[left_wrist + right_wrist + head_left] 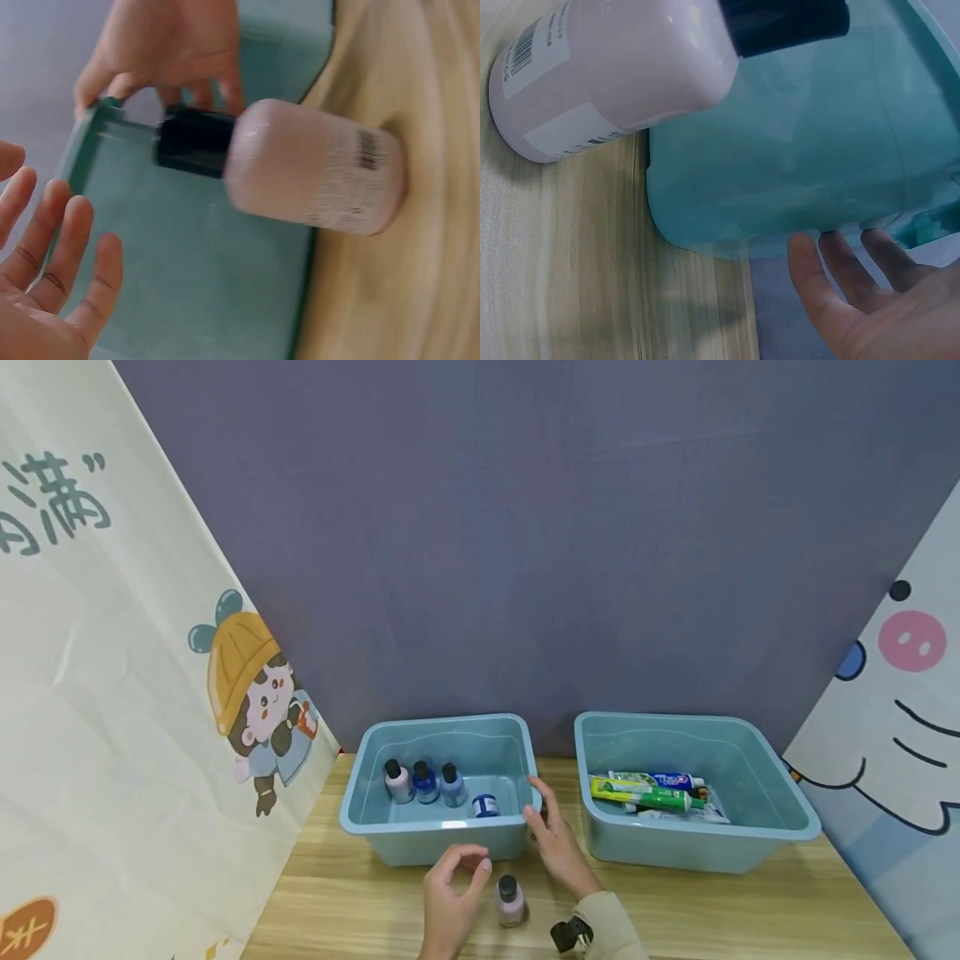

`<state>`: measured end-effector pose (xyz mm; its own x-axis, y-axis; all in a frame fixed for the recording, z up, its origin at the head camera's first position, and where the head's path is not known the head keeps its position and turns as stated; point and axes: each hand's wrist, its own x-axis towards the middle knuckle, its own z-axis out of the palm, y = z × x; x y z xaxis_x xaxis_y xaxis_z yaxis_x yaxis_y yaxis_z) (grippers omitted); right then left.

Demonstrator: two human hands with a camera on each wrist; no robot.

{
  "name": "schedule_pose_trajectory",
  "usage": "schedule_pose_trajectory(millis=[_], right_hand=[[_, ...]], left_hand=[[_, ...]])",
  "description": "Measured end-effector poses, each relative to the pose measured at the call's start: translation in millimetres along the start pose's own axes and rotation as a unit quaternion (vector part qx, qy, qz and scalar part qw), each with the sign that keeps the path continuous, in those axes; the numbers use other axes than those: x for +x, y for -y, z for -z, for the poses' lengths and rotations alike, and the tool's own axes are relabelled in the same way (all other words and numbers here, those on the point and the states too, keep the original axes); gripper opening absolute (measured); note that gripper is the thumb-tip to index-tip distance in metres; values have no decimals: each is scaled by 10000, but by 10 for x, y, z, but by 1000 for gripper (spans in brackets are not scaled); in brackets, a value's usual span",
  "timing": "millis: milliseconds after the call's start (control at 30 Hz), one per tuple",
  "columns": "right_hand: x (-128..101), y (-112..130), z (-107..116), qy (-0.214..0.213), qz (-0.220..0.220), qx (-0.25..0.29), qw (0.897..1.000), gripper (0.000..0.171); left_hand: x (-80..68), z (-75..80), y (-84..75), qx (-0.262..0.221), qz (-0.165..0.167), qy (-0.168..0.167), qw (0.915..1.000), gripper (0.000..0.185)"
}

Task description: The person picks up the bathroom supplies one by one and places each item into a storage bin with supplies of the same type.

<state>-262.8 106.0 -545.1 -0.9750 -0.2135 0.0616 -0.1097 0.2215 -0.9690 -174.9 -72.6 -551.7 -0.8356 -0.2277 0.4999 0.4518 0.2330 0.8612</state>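
A pale pink nail polish bottle [511, 903] with a black cap stands upright on the table, in front of the left light-blue bin [442, 847]. My left hand [451, 893] hovers left of the bottle, fingers loosely bent, with nothing in its grasp. With thumb and forefinger at the rim, my right hand [558, 847] holds that bin's front right corner; its other fingers [806, 262] touch the outer wall. Inside the bin, a pale bottle [400, 785], a dark blue bottle [426, 785] and a lighter blue bottle [453, 789] stand upright. A blue-and-white container [486, 807] is nearer the right side.
A second light-blue bin [675, 847] stands to the right, holding toothpaste tubes [648, 795] and other packs. Both bins are near the back of the wooden table [360, 893], before a grey cloth backdrop [480, 568]. A dark band [572, 935] is at the right wrist.
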Motion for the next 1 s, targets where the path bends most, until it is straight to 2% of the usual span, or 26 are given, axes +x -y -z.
schedule_pose_trajectory(millis=[100, 200, 333, 567, 733, 1000], right_hand=[[-4, 4, -2, -23, 12, 4, 10000, 52], [-1, 1, -5, -52, 39, 39, 10000, 52], [-1, 1, -5, -81, 73, 30, 9999, 51], [-2, -10, -1, -38, 80, 3, 10000, 52], [0, -18, -1, -54, 59, 84, 9999, 53], [8, -26, 1, -10, 46, 27, 10000, 50]], left_hand=[[-51, -35, 61, -61, 168, 145, 9997, 29], [-92, -70, 119, -133, 489, 335, 9982, 29], [-156, -115, 188, -155, 946, 638, 9934, 24], [-252, -134, 290, -125, 1382, 1084, 9844, 24], [-278, -128, 357, 18, 1537, 1279, 9798, 25], [-332, -132, 411, -220, 1333, 1308, 9822, 25]])
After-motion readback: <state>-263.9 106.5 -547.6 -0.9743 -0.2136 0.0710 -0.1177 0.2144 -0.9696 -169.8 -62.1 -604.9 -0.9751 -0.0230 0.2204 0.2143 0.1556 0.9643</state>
